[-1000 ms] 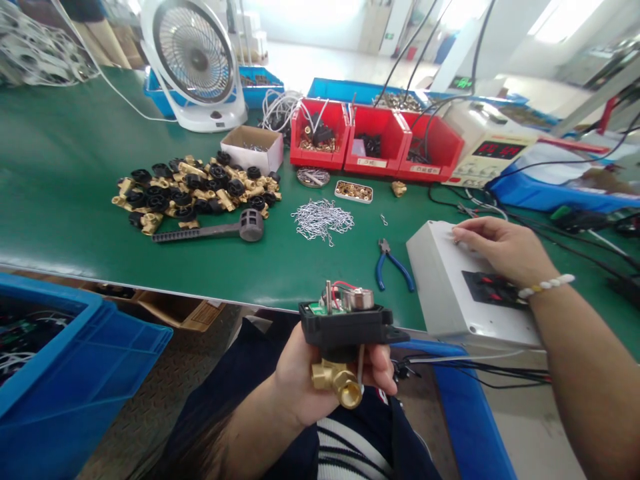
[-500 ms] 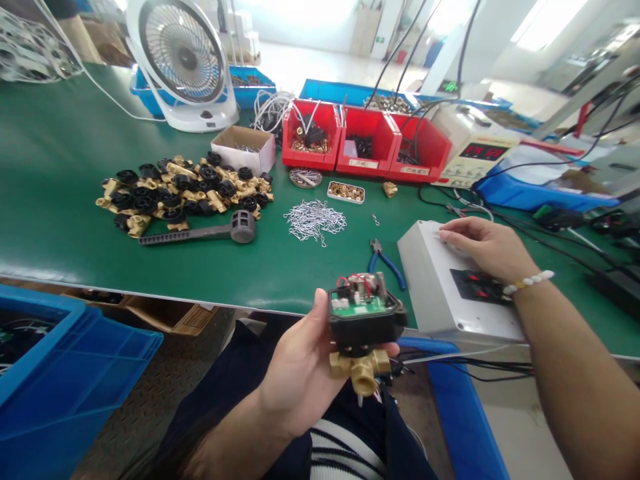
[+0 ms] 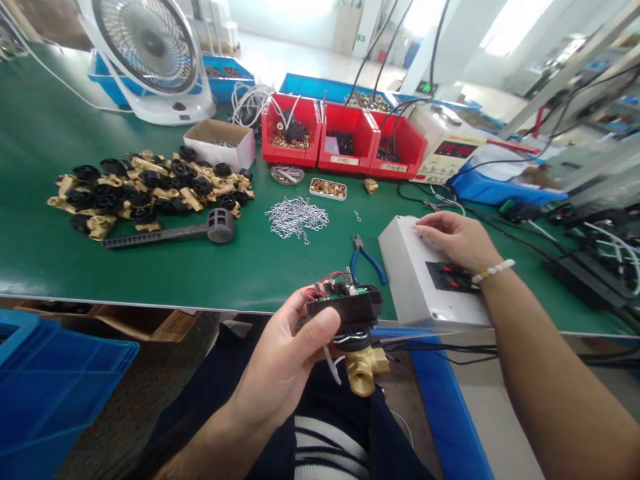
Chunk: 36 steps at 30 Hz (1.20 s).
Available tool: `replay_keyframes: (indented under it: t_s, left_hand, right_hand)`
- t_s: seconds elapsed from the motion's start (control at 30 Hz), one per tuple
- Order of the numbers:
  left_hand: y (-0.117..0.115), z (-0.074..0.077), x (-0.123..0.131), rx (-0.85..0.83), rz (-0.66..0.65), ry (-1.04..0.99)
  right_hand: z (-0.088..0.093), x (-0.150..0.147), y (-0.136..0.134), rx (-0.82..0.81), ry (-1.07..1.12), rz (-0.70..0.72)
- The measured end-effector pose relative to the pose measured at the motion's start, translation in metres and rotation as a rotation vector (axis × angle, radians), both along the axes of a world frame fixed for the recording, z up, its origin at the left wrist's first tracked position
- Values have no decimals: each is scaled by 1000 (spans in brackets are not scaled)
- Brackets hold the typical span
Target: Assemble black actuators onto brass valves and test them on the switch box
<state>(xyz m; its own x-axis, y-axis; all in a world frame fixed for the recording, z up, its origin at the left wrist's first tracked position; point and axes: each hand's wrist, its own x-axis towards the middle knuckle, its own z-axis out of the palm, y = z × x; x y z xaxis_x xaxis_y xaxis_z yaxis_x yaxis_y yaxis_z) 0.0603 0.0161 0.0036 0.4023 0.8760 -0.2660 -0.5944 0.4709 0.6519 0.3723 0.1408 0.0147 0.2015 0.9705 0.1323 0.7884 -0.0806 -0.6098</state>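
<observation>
My left hand (image 3: 280,350) clamps the housing (image 3: 357,310) before the desk (image 3: 200,280): valve (image 3: 363,370) joined below, top apparently not yet covered. Whether my right hand (image 3: 460,241), at the box (image 3: 417,287), pinches anything, I cannot tell.

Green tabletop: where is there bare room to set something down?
Bare: the strip between the grey plastic mallet-shaped tool and the green tabletop's front edge, and left of the brass-and-black valve pile. Crowded: around the red plastic bins and the long black block at far right.
</observation>
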Motion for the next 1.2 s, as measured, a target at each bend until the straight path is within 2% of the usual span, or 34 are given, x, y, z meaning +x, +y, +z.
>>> replay_keyframes:
  t_s: [0.23,0.5,1.03,1.1,1.2]
  left_hand:
    - [-1,-6,0,27,-5,21]
    - [-1,-2,0,8,-16,36]
    - [-2,-6,-1,17,-10,4]
    - [-2,-5,-1,5,-13,18]
    - [-3,-1,-2,-9,1,27]
  right_hand:
    - [-1,2,1,8,-3,6]
    - [0,0,-1,31,-7,-3]
    - [-1,-5,-2,8,54,-39]
    - [-1,-4,-2,44,139,-52]
    - [9,1,-7,246,319,-86]
